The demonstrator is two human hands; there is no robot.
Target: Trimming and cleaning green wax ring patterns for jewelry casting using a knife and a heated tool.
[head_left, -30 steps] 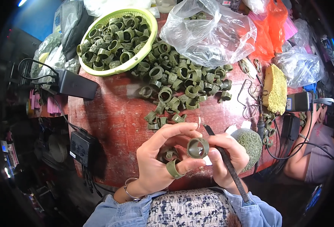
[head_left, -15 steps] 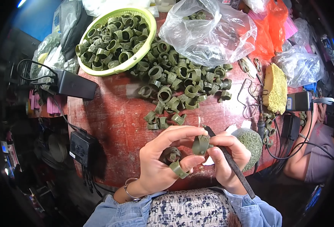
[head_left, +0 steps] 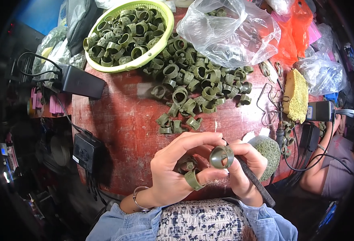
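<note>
A dark green ring (head_left: 216,159), its opening turned partly toward me, is held between the fingertips of both hands. My left hand (head_left: 167,166) has its index finger over the top of that ring and its thumb just below. Another green ring (head_left: 193,180) is round the left thumb, and a darker ring (head_left: 187,164) is tucked inside the curled left fingers. With thumb and index finger my right hand (head_left: 245,164) touches the held ring's right side. It also grips a dark grey file-like stick (head_left: 257,185), which slants down toward the wrist; its upper tip is mostly hidden.
Many loose green rings (head_left: 179,95) lie beyond my hands. A lime-green basket (head_left: 167,38) of rings and a clear plastic bag (head_left: 229,36) stand behind. To the right are a rough green pad (head_left: 267,158), yellow sponge (head_left: 296,94), bent wires and another person's arm (head_left: 317,170).
The held ring has turned from showing its outer band to showing its round opening, and sits slightly farther right. The view has shifted a little.
</note>
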